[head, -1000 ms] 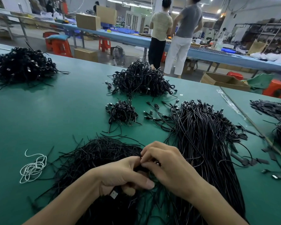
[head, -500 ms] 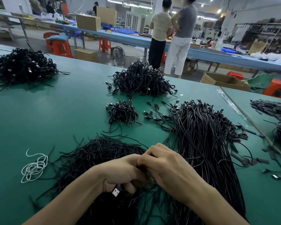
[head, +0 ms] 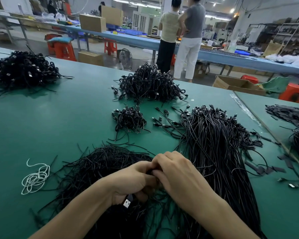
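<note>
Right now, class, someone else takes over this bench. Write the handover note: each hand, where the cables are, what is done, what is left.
Left hand: grips a cable, plug end out under the palm.
Right hand: fingers curled on the same cable, against the left fingers.
Cables: loose heap under the hands, straight bundle to its right.
Done, it seems: coiled ones in the small pile, big pile and far-left pile.
Left: finish this cable, then likely the heap and bundle.
</note>
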### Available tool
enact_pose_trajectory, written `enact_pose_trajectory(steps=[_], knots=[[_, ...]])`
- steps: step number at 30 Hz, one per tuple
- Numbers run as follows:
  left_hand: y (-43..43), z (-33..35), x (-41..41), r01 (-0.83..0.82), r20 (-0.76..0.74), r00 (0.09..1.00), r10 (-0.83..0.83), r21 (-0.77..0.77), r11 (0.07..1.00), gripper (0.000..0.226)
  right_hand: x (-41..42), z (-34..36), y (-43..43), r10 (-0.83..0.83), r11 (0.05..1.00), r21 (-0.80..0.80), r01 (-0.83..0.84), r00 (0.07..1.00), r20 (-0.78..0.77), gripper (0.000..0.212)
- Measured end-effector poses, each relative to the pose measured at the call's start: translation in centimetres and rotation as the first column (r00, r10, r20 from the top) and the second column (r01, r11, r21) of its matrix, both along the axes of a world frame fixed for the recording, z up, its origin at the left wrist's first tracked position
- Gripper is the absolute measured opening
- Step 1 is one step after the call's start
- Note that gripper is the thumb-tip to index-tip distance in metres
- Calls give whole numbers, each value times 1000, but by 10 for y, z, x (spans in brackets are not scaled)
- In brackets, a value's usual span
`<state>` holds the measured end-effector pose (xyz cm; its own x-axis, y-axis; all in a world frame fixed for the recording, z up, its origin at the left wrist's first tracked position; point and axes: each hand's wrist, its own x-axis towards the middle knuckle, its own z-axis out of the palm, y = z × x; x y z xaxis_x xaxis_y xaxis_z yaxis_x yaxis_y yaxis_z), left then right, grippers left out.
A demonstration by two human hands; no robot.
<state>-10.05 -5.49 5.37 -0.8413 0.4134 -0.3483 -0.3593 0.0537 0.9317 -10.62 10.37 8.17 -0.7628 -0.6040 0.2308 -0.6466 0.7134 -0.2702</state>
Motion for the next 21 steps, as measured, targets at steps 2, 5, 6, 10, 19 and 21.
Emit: enact_pose_trajectory(steps=[2,5,6,10,19,21], knots=[[0,1,0,26,-1,1000,-26,-6,1000,26,-1,3,1,24,999,45,-25,1000,10,7],[-1,1,0,40,12,999,-39,-18,999,25,-3,8,2,34,996,77,-36,999,33,7],[-2,0,0,44,9,999,-44,-32,999,24,-3,9,3,31,996,84,-35,998,47,7],[-2,1,1,79,-11,997,-80,-72,994,21,-3,11,1,11,994,111,-19,997,73,9],[-3,4,0,87,-12,996,-88,-78,993,17,0,15,-1,-25,993,116,24,1000,10,14],[-3,2,-1,68,9,998,-67,-70,995,22,-2,16,-1,-3,993,120,3,1000,-3,15]])
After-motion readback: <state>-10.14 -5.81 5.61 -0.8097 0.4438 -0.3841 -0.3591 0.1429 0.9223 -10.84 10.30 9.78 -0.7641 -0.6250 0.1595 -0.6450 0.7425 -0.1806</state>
